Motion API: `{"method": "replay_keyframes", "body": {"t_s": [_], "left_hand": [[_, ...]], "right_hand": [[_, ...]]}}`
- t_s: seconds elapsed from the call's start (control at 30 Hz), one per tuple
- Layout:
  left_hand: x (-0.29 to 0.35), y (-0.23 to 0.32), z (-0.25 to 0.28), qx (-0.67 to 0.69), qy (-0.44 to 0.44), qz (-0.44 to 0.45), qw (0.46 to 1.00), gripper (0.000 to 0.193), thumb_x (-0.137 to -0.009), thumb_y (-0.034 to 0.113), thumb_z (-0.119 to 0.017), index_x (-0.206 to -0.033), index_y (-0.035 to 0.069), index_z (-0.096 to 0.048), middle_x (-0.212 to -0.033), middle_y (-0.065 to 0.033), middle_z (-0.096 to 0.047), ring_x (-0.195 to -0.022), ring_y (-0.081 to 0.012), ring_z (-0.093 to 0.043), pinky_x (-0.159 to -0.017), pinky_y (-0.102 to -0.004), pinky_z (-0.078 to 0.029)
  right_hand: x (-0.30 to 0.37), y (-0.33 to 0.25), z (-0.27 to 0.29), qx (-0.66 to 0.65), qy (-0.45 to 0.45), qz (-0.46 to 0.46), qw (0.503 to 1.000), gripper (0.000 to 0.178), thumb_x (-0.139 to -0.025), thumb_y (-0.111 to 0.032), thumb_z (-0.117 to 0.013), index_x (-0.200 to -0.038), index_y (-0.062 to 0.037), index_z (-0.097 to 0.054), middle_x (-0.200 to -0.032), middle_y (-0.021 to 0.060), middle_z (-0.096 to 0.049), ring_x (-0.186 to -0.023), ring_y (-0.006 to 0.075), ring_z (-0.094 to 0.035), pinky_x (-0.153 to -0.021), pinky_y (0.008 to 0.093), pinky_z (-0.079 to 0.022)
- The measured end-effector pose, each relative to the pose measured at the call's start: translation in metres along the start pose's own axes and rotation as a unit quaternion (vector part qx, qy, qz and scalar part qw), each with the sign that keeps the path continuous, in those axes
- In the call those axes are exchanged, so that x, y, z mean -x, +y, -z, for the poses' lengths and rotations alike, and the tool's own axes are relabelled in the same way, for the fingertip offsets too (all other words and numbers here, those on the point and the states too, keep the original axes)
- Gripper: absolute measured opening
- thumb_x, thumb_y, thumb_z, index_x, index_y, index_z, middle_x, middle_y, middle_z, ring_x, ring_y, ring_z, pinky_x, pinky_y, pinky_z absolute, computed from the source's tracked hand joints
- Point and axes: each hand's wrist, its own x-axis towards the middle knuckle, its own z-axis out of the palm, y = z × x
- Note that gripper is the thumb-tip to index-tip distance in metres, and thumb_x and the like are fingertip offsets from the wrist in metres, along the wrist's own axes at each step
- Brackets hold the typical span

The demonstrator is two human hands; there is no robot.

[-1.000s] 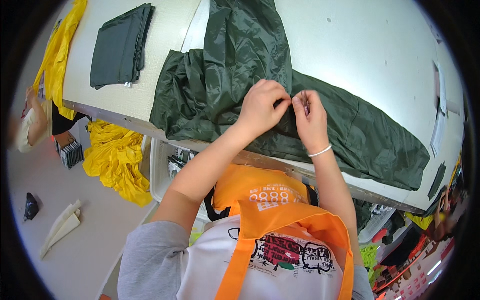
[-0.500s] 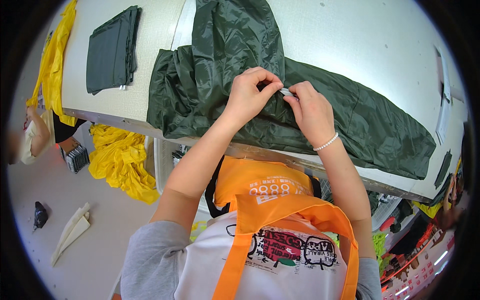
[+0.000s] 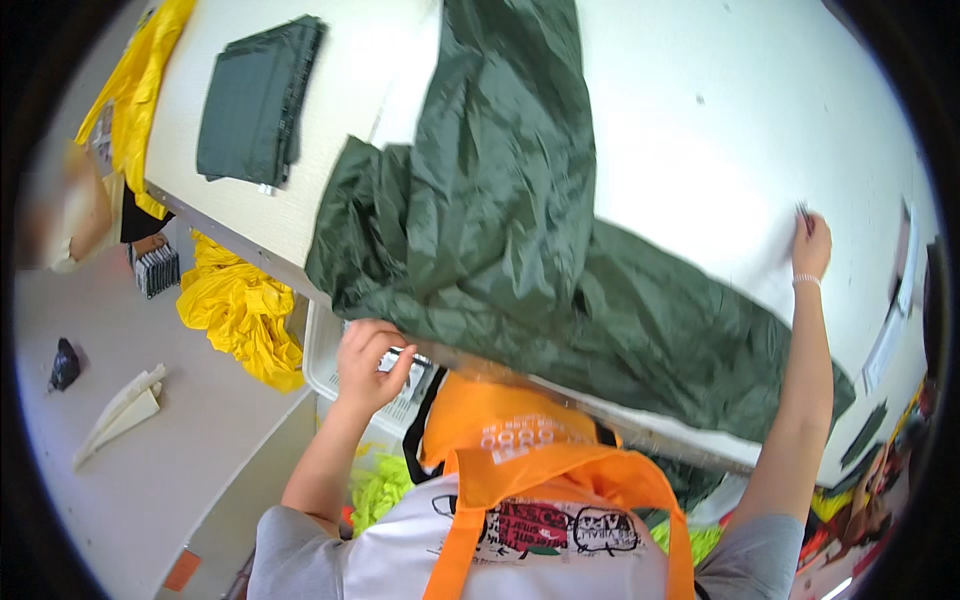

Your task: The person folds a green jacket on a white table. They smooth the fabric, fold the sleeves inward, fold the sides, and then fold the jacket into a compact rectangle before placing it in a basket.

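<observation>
Reaching Apart Across the Green Cloth

Spreading wide, the two hands sit well apart at a white table. The left hand hangs just below the near table edge, at the lower hem of a crumpled dark green cloth; its fingers curl round a small thin dark item that is too small to identify. Behind that hand is a white crate under the table.

The right hand, with a pale band on its wrist, is stretched out to the far right over the bare tabletop, just past the cloth's upper edge. Its fingertips pinch a thin dark tool, which points upward; what kind of tool it is cannot be told.

The green cloth lies in a heap across the middle of the table and droops over the near edge. A folded dark green piece rests flat on the table's left end, apart from the heap. Yellow fabric hangs and piles below the table's left side.
</observation>
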Motion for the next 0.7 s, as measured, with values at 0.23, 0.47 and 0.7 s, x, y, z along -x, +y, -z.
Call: {"method": "replay_keyframes", "body": {"t_s": [0.23, 0.47, 0.7], "left_hand": [[-0.069, -0.040, 0.006, -0.103, -0.075, -0.004, 0.992, 0.082, -0.067, 0.024, -0.071, -0.139, 0.004, -0.036, -0.144, -0.0154, -0.035, -0.134, -0.0351, -0.031, -0.109, -0.0476, -0.021], [-0.079, -0.055, 0.003, -0.060, -0.139, -0.007, 0.989, 0.079, -0.071, 0.029, -0.070, -0.139, 0.009, -0.038, -0.146, -0.0116, -0.033, -0.136, -0.0309, -0.029, -0.111, -0.0485, -0.018], [-0.085, -0.059, 0.006, -0.024, -0.136, -0.020, 0.990, 0.081, -0.072, 0.027, -0.069, -0.142, 0.010, -0.032, -0.146, -0.0111, -0.033, -0.133, -0.0289, -0.032, -0.111, -0.0456, -0.019]], "right_hand": [[-0.106, -0.222, 0.013, -0.105, 0.086, 0.235, 0.962, 0.034, -0.090, -0.018, -0.057, -0.123, -0.0081, -0.055, -0.135, 0.0143, -0.047, -0.126, 0.0311, -0.041, -0.105, 0.0403, -0.034], [-0.131, -0.548, 0.045, -0.165, 0.114, 0.451, 0.870, 0.041, -0.086, -0.028, -0.061, -0.117, -0.0024, -0.056, -0.128, 0.0178, -0.052, -0.119, 0.0337, -0.047, -0.101, 0.0392, -0.039], [-0.149, -0.462, 0.064, -0.109, -0.041, 0.372, 0.921, 0.023, -0.074, -0.020, -0.058, -0.085, -0.0003, -0.059, -0.079, 0.0210, -0.063, -0.078, 0.0378, -0.061, -0.071, 0.0421, -0.048]]}}
